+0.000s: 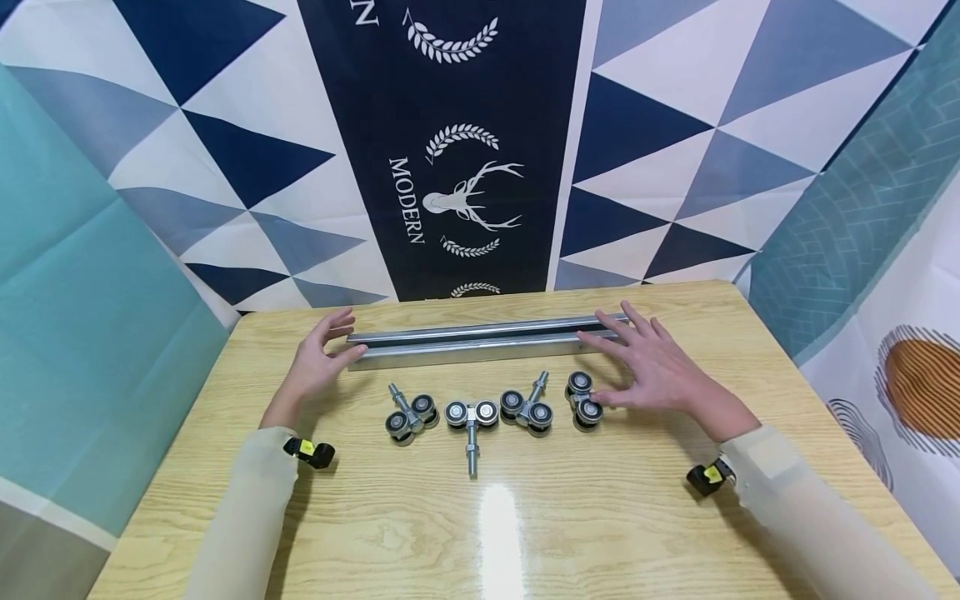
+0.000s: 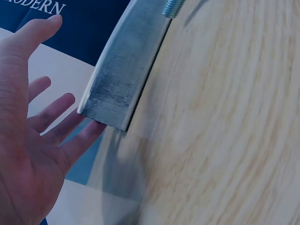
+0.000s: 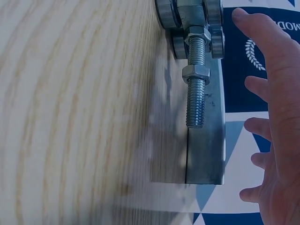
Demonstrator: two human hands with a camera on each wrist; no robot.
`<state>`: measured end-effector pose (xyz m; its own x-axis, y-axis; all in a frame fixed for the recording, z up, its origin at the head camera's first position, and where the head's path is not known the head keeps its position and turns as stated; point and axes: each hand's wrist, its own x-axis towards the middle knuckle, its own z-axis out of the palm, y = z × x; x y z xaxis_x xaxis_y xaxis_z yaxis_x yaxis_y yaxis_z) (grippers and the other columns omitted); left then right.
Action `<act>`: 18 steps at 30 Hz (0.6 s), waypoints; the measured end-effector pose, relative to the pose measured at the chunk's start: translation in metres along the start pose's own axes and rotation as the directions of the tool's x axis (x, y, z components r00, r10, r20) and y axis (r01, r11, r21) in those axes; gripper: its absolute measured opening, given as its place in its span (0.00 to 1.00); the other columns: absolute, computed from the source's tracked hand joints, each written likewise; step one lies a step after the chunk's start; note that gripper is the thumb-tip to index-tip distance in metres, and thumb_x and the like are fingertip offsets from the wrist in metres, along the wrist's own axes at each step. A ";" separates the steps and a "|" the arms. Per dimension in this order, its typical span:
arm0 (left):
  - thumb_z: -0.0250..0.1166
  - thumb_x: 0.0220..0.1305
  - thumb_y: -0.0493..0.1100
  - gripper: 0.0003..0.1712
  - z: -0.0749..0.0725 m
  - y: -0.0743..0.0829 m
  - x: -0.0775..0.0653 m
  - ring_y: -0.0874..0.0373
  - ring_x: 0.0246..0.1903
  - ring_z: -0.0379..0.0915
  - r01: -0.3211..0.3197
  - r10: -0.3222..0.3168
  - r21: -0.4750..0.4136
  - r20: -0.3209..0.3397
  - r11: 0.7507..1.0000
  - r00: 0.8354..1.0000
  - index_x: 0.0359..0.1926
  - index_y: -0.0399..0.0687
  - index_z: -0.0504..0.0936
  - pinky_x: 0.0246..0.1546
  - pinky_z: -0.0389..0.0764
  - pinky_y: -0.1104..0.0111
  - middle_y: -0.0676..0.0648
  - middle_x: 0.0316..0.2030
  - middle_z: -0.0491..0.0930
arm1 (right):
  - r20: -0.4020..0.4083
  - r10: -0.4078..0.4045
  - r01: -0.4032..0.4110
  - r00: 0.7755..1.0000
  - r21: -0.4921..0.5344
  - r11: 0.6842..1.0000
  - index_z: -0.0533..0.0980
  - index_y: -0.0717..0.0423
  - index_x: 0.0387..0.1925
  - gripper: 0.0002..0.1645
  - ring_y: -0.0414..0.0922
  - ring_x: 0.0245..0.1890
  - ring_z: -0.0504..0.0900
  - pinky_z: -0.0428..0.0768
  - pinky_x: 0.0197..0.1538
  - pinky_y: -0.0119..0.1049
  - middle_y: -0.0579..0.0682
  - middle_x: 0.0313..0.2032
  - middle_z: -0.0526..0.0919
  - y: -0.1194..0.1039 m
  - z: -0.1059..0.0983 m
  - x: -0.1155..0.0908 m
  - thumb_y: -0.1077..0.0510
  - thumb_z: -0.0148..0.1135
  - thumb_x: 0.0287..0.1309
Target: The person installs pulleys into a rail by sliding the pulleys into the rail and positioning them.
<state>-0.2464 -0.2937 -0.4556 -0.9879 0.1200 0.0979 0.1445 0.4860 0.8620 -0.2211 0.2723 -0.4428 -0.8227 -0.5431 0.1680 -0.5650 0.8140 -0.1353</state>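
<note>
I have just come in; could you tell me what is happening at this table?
A person's left hand is at one end of a metal rail and the right hand is near the other, both open and gripping nothing. Four wheeled bolts sit on the wooden table, on the rail's near side.

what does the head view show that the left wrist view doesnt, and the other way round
Only the head view: the right hand, the deer print, the wheels of four rollers, and both ends of the rail.

Only the left wrist view: a close look at dark smudges on the rail's side near its left end, too fine to make out from the head.

Both: the left hand, its fingers spread by that end, part of the rail, a threaded bolt, the table and the patterned backdrop.
</note>
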 end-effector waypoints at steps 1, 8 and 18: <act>0.73 0.79 0.42 0.48 0.001 -0.001 0.000 0.31 0.84 0.63 0.005 -0.005 0.000 -0.004 1.000 1.000 0.89 0.43 0.59 0.82 0.72 0.35 0.32 0.85 0.65 | 0.001 0.000 0.000 1.000 0.000 1.000 0.69 0.37 0.85 0.59 0.77 0.88 0.53 0.60 0.77 0.90 0.61 0.88 0.62 0.000 0.000 0.000 0.24 0.76 0.58; 0.74 0.78 0.42 0.47 0.004 -0.008 0.003 0.33 0.84 0.62 0.028 -0.028 -0.005 -0.023 1.000 0.999 0.88 0.41 0.61 0.84 0.70 0.36 0.32 0.84 0.66 | 0.001 0.003 -0.003 1.000 -0.005 1.000 0.69 0.37 0.85 0.59 0.78 0.88 0.53 0.60 0.77 0.90 0.61 0.88 0.62 0.001 0.002 -0.001 0.24 0.76 0.58; 0.75 0.77 0.46 0.48 0.007 -0.018 0.005 0.34 0.83 0.63 0.083 -0.083 0.041 -0.013 0.996 0.996 0.87 0.39 0.62 0.85 0.70 0.40 0.32 0.83 0.69 | -0.002 -0.003 0.003 1.000 -0.008 1.000 0.71 0.39 0.85 0.57 0.77 0.87 0.54 0.62 0.77 0.89 0.63 0.87 0.64 -0.003 0.004 -0.002 0.25 0.76 0.59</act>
<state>-0.2537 -0.2959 -0.4736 -0.9971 0.0682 0.0325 0.0638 0.5293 0.8460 -0.2185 0.2703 -0.4464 -0.8207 -0.5452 0.1708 -0.5671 0.8137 -0.1274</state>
